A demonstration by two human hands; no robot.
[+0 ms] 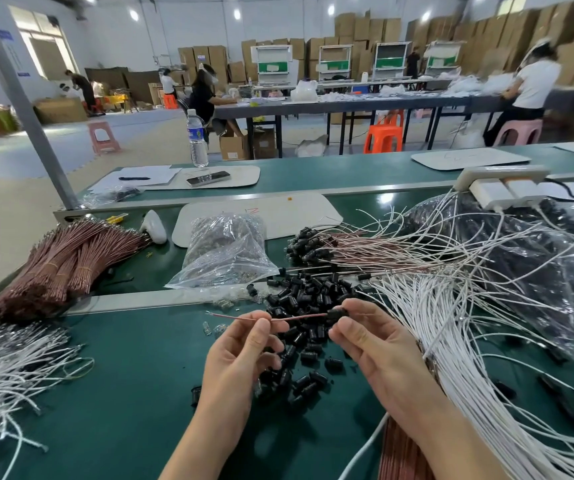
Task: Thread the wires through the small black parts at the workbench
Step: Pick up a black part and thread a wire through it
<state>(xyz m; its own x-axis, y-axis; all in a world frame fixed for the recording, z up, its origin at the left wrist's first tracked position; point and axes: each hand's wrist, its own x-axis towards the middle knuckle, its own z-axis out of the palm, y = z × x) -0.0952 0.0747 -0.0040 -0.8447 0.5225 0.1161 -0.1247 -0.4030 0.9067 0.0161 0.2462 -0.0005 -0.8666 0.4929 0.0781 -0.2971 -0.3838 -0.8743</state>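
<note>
Left hand (pixel 240 344) pinches pink wire (pixel 299 317); right hand (pixel 372 337) pinches black part (pixel 336 313) threaded on it, above desk (pixel 122 393).

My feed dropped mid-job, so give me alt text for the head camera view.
The left hand pinches a thin pink wire while the right hand pinches a small black part at its right end, above the green workbench. Loose black parts lie beneath, white wires to the right.

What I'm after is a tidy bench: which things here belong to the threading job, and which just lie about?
Job: left hand, right hand, pink wire, black part on it, loose black parts, white wires, bundled pink wires.
Lying about: water bottle, phone, pen.
</note>
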